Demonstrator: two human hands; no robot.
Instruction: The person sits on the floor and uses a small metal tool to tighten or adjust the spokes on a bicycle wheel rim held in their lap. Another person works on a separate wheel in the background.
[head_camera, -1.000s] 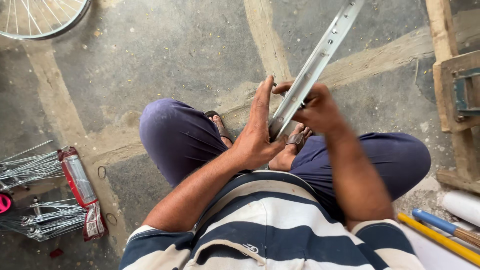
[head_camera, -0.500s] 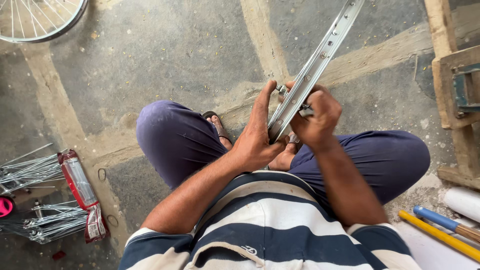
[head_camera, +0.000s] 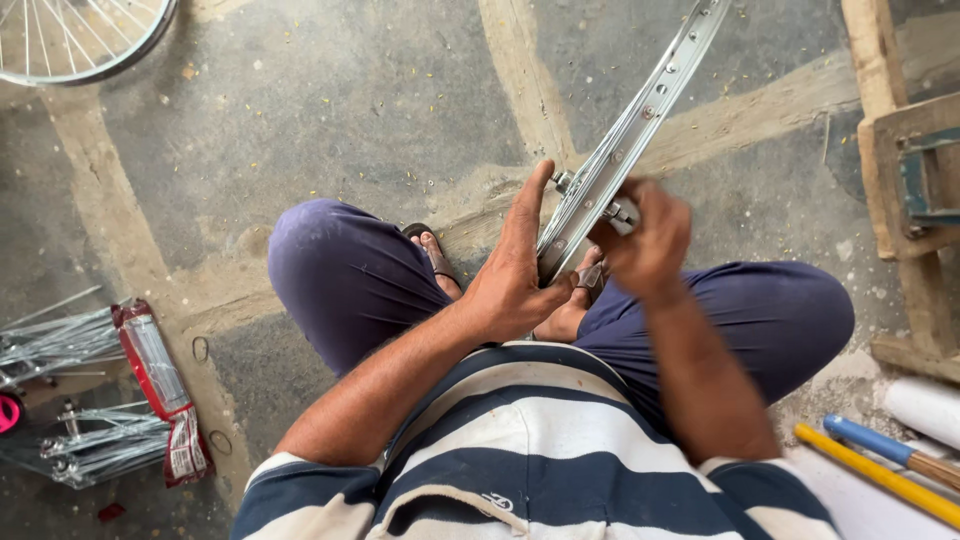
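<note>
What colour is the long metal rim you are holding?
Shiny silver; the rim shows best in the head view.

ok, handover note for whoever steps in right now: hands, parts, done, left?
Left hand: steadies the lower end of the bare metal rim, fingers up along it.
Right hand: at the rim's side, on a small metal fitting; blurred.
Spoke bundles lie on the floor to the left; a spoked wheel lies top left.
Done: rim in hand.
Left: no spokes show in it.

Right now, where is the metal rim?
In the head view the rim runs from top right down to the centre, held between the left hand and right hand.
</note>
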